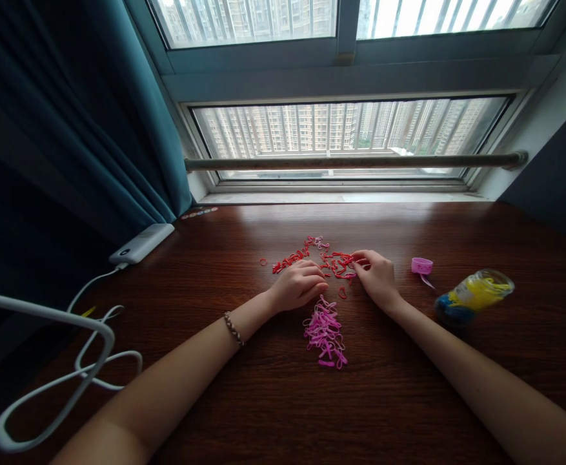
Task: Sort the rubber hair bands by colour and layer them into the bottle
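And here are both hands at the middle of the dark wooden table (244, 400), working in among the small red bands (338, 263). The left hand (300, 285) lies low, palm down, its fingers together and slightly curled, right at the near edge of the reds; whether it has anything beneath it, one cannot tell. Over on the right, the right hand (375, 278) comes in with thumb and fingertips drawn narrow, touching the right end of the scatter, though a grip on any one band can't be made out. Red bands spread out between the hands and away to the far left, with a few pale pink bands (319, 243) at the far end. One red loop (262, 262) sits alone on the left, another (343, 292) near, between the hands. Nearer, just below the left fingers, there's the heap of pink bands (325, 332)! Out right, a pink ring-shaped piece (422, 265) trails its strip, and beyond it a clear jar (476, 296) shows yellow and blue contents. Far left, a white device (142, 244) with its white cable (93, 278), beside the blue curtain (132, 129).
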`<action>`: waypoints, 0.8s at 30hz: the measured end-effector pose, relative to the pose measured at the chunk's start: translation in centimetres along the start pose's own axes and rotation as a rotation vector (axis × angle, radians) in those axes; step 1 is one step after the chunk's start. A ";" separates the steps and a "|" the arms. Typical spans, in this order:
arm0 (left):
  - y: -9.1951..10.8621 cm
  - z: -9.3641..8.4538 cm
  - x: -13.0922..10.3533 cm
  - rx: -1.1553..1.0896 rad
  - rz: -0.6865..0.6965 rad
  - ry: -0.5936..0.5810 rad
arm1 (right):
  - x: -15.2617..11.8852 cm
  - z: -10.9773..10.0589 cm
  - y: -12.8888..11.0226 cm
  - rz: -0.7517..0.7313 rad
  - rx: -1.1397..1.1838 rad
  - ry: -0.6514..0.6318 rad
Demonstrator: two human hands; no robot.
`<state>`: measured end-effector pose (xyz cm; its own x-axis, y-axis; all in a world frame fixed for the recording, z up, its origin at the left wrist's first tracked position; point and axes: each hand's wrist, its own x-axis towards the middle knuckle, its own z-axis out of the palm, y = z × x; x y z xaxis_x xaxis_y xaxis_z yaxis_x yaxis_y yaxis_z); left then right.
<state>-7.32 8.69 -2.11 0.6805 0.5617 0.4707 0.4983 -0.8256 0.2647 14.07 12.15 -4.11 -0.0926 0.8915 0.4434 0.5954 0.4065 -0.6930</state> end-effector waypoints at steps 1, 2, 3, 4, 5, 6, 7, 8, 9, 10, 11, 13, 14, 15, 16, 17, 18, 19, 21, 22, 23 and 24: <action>0.0 0.0 0.0 0.003 -0.003 -0.004 | -0.1 -0.1 -0.1 0.012 -0.061 -0.006; 0.0 0.0 0.0 0.006 -0.002 -0.006 | -0.1 -0.2 -0.3 0.024 -0.129 -0.027; -0.1 0.0 0.0 0.008 -0.001 -0.006 | -0.2 -0.3 -0.4 0.034 -0.193 -0.058; -0.1 0.0 0.0 0.010 0.002 -0.005 | -0.3 -0.3 -0.6 0.038 -0.244 -0.092; -0.1 0.1 -0.1 0.012 0.005 -0.002 | -0.3 -0.4 -0.7 0.031 -0.275 -0.127; -0.2 0.1 -0.1 0.014 0.007 0.001 | -0.4 -0.3 -0.7 0.010 -0.285 -0.161; -0.2 0.2 -0.1 0.016 0.008 0.004 | -0.4 -0.3 -0.8 -0.018 -0.278 -0.186; -0.2 0.2 -0.1 0.019 0.009 0.005 | -0.4 -0.2 -0.8 -0.047 -0.255 -0.203; -0.2 0.2 -0.1 0.021 0.009 0.005 | -0.5 -0.1 -0.8 -0.070 -0.220 -0.209; -0.2 0.3 -0.1 0.024 0.010 0.008 | -0.4 0.0 -0.8 -0.085 -0.176 -0.204; -0.2 0.3 -0.1 0.026 0.011 0.010 | -0.4 0.0 -0.8 -0.090 -0.124 -0.186; -0.2 0.3 -0.1 0.029 0.013 0.021 | -0.4 0.2 -0.7 -0.076 -0.008 -0.128; -0.2 0.2 -0.1 0.031 0.013 0.025 | -0.3 0.2 -0.7 -0.060 0.055 -0.098; -0.1 0.2 0.0 0.034 0.012 0.028 | -0.3 0.2 -0.6 -0.037 0.118 -0.073; -0.1 0.2 0.0 0.036 0.010 0.031 | -0.2 0.3 -0.5 -0.008 0.181 -0.058; -0.1 0.2 0.0 0.040 0.008 0.036 | -0.2 0.3 -0.5 0.025 0.242 -0.050; 0.0 0.2 0.0 0.044 0.005 0.041 | -0.1 0.4 -0.4 0.057 0.299 -0.052; 0.0 0.2 0.1 0.048 0.004 0.047 | -0.1 0.4 -0.4 0.084 0.351 -0.061; 0.0 0.2 0.1 0.058 0.006 0.058 | 0.0 0.5 -0.4 0.118 0.430 -0.079; 0.0 0.3 0.1 0.063 0.009 0.060 | 0.0 0.5 -0.4 0.126 0.456 -0.082; 0.0 0.3 0.1 0.069 0.012 0.061 | 0.0 0.5 -0.4 0.130 0.473 -0.083; -0.1 0.4 0.1 0.074 0.015 0.062 | -0.1 0.5 -0.5 0.132 0.485 -0.079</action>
<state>-7.08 8.81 -2.38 0.6546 0.5426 0.5264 0.5279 -0.8265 0.1955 13.35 11.98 -4.09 -0.1124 0.9465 0.3026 0.1690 0.3183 -0.9328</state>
